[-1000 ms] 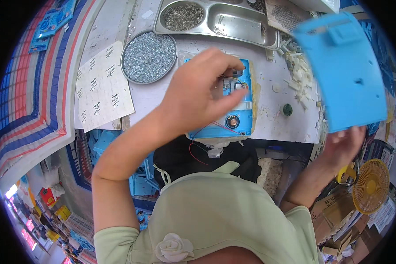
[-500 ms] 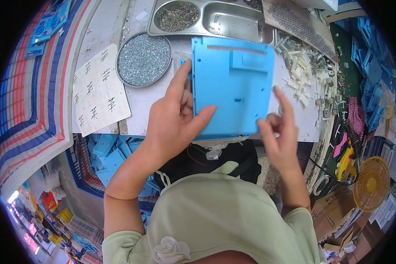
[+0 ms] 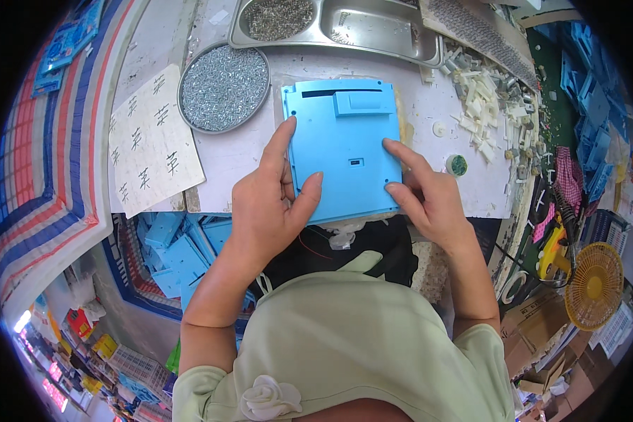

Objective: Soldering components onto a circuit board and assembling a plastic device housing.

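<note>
A light-blue square plastic housing point(image 3: 341, 141) lies at the table's near edge, with a long slot near its far side and a small rectangular opening in its middle. Along its left edge, my left hand point(image 3: 271, 190) grips it, thumb on the top face and fingers at the side. My right hand point(image 3: 429, 197) grips the right edge, with thumb and index finger at the rim. A clear plastic sheet and something yellowish show partly from beneath the housing.
A round dish of small screws point(image 3: 224, 88) stands left of the housing, beside a paper with handwriting point(image 3: 155, 141). Behind is a steel tray point(image 3: 380, 32) with metal bits. White plastic parts point(image 3: 482, 105) and a small green-topped roll point(image 3: 456, 165) lie right. Blue housings fill a bin point(image 3: 141, 281) below left.
The blue housing has come down and slightly left, from being held raised to lying on the table. Both hands moved with it, and the green-topped roll is now uncovered.
</note>
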Demonstrator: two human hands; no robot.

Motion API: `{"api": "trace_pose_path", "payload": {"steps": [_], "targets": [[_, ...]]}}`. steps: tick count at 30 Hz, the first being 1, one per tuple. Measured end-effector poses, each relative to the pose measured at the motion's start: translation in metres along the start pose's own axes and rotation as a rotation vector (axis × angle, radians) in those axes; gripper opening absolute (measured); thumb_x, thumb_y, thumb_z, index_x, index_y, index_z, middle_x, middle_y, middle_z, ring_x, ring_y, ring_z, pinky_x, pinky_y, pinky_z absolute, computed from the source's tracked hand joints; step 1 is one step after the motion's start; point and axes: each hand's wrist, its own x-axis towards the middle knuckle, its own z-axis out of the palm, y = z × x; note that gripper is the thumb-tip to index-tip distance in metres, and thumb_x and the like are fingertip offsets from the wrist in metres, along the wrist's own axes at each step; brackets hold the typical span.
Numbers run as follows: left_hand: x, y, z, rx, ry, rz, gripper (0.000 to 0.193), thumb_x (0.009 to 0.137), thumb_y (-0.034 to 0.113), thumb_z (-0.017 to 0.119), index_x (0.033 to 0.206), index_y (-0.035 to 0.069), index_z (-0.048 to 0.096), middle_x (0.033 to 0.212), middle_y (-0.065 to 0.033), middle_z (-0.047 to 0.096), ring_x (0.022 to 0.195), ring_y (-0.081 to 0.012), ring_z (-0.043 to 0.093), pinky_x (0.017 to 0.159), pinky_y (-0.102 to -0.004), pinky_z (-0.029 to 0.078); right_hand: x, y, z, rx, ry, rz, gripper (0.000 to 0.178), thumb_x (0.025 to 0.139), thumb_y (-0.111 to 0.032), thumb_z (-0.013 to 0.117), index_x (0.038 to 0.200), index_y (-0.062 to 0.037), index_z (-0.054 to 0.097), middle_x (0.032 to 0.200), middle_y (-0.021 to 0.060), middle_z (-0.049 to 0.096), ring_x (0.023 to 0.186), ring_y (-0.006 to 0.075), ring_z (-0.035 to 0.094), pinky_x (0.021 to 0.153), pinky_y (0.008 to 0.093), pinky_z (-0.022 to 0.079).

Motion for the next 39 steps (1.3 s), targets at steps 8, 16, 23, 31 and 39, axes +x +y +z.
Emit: {"api": "trace_pose_path", "payload": {"steps": [8, 16, 23, 31, 39], "targets": [[-0.011, -0.009, 0.010, 0.015, 0.008, -0.060, 0.071, 0.091, 0.018, 0.075, 0.149, -0.003, 0.041, 0.061, -0.0054, 0.053, 0.052, -0.0208, 0.056, 0.054, -0.0333, 0.047, -0.004, -0.012, 0.004, -0.451, 0.036, -0.109, 0.056, 0.094, -0.029, 0.071, 0.147, -0.0193, 0.055, 0.060, 0.0125, 0.061, 0.052, 0.0322, 0.062, 0.052, 0.0417, 0.047], [0.037, -0.051, -0.044, -0.110, 0.172, -0.011, 0.020, 0.083, 0.016, 0.080, 0.099, 0.005, 0.076, 0.069, -0.0065, 0.061, 0.065, -0.0233, 0.061, 0.063, -0.0352, 0.048, 0.048, -0.067, -0.051, -0.686, -0.303, -0.232, 0.031, 0.084, -0.026, 0.075, 0.112, -0.0115, 0.075, 0.067, 0.0118, 0.067, 0.069, 0.0362, 0.067, 0.065, 0.0462, 0.054], [0.072, -0.083, -0.067, 0.482, 0.317, 0.213, 0.011, 0.079, 0.014, 0.078, 0.085, 0.006, 0.075, 0.079, -0.0099, 0.066, 0.076, -0.0294, 0.063, 0.075, -0.0402, 0.050, 0.166, -0.096, 0.011, -0.585, -0.142, -0.665, 0.010, 0.080, -0.017, 0.074, 0.081, -0.0073, 0.074, 0.082, 0.0109, 0.068, 0.092, 0.0304, 0.063, 0.078, 0.0431, 0.053], [0.077, -0.094, -0.071, 0.440, 0.422, 0.174, 0.010, 0.085, 0.012, 0.074, 0.087, 0.003, 0.073, 0.082, -0.0118, 0.069, 0.077, -0.0296, 0.067, 0.072, -0.0407, 0.051, 0.246, -0.098, 0.079, -0.898, -0.186, -0.728, 0.011, 0.085, -0.018, 0.068, 0.087, -0.0095, 0.074, 0.088, 0.0049, 0.071, 0.099, 0.0245, 0.063, 0.086, 0.0425, 0.050], [0.084, -0.094, -0.071, 0.423, 0.442, 0.158, 0.012, 0.089, 0.013, 0.072, 0.092, 0.001, 0.073, 0.084, -0.0133, 0.070, 0.075, -0.0266, 0.067, 0.071, -0.0360, 0.051, 0.231, -0.078, 0.024, -0.374, 0.008, -0.673, 0.014, 0.086, -0.018, 0.072, 0.090, -0.0041, 0.076, 0.087, 0.0073, 0.073, 0.088, 0.0245, 0.066, 0.077, 0.0375, 0.051]]}}
